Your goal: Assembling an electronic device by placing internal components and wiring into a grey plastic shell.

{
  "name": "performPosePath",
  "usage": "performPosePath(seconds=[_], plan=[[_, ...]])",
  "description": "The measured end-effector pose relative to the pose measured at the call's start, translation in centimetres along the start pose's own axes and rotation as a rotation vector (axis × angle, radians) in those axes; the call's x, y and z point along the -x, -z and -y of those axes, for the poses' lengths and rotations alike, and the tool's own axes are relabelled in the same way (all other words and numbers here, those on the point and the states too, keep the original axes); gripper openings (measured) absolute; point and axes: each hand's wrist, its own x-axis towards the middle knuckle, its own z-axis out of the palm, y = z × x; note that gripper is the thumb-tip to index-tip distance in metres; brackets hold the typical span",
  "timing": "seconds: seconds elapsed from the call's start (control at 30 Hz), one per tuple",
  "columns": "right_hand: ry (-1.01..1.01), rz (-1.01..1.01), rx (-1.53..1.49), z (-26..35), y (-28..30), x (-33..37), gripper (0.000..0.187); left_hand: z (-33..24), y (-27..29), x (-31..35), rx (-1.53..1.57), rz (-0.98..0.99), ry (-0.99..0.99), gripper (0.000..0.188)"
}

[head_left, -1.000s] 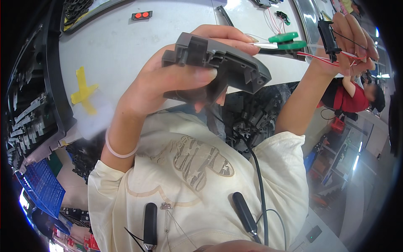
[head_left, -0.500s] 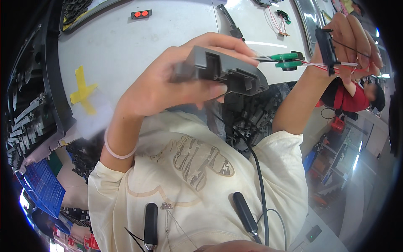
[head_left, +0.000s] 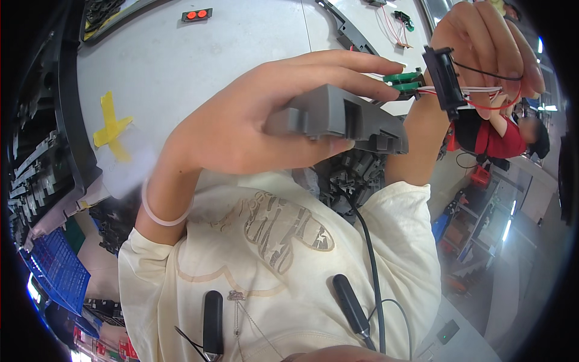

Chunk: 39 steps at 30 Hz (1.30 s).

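Observation:
My left hand [head_left: 241, 120] grips a grey plastic housing [head_left: 347, 117] with cut-out compartments, its thumb along the lower edge. The index and middle fingers of that hand stretch right, their tips at two green round parts [head_left: 403, 82]. Red and white wires [head_left: 482, 90] run from these green parts toward my right hand [head_left: 488, 48]. Raised at the upper right, its curled fingers hold a black plastic frame [head_left: 443, 83] with wires around it. A black wire loops past its fingers. The exact grip of the right thumb is partly hidden.
On the white table [head_left: 181, 66] lie a small panel with two orange-red buttons [head_left: 197, 15], a long dark plastic strip [head_left: 348, 27] and a wired green part [head_left: 404, 21]. Dark plastic pieces [head_left: 356, 181] are heaped below the table edge. A co-worker in red [head_left: 503, 136] is at right.
My left hand and the grey housing have moved right, its fingers reaching over to the green parts. My right hand with the black frame has shifted slightly left and up.

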Motion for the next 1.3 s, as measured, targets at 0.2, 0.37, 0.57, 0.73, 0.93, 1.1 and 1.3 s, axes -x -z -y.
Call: performPosePath(seconds=[0.2,0.37,0.57,0.73,0.93,1.1,1.3], plan=[[-0.02,0.0,-0.015,0.4,0.2,-0.4,0.015,0.5,0.0,0.1,0.07,0.026,0.013,0.06],[-0.022,-0.001,-0.015,0.3,0.3,-0.5,0.016,0.4,-0.1,0.3,0.028,0.024,0.03,0.054],[-0.019,-0.011,0.023,-0.4,0.2,0.1,0.018,0.4,-0.6,0.5,-0.04,0.009,0.006,0.055],[0.012,-0.042,0.072,-0.6,0.3,0.2,0.02,0.2,-1.0,0.7,0.175,-0.012,0.163,0.057],[0.083,-0.118,0.245,0.8,-0.5,-0.4,0.022,0.1,-0.3,1.3,0.393,-0.126,0.346,0.054],[0.161,-0.215,0.549,2.9,-1.9,-1.4,0.023,-0.2,0.2,1.5,0.458,-0.387,0.602,0.058],[0.185,-0.272,0.757,4.0,-3.0,-2.3,0.025,-1.7,0.9,1.8,0.412,-0.478,0.686,0.056]])
